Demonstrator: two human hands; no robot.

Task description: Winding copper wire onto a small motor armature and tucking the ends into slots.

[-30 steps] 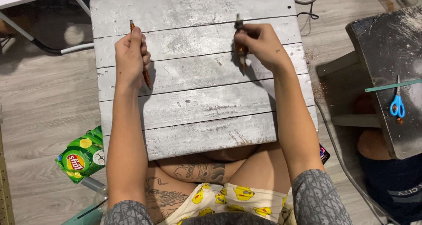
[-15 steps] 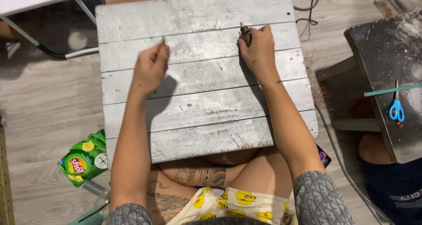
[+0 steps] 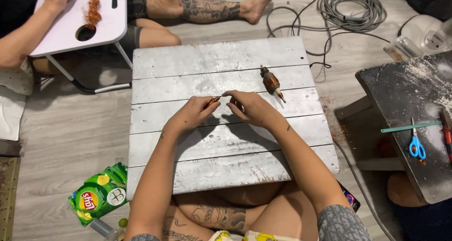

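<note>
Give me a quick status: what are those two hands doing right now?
Left hand and right hand meet mid-board, pinching a thin copper-coloured strand. Brown spool tool lies apart on the grey plank board. Nothing between the hands.

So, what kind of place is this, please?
Probably a home floor used as a small craft workspace. The person sits on grey plank flooring at a low whitewashed board table, both hands at a thin copper-coloured piece. A cable coil and blue scissors lie nearby.
</note>
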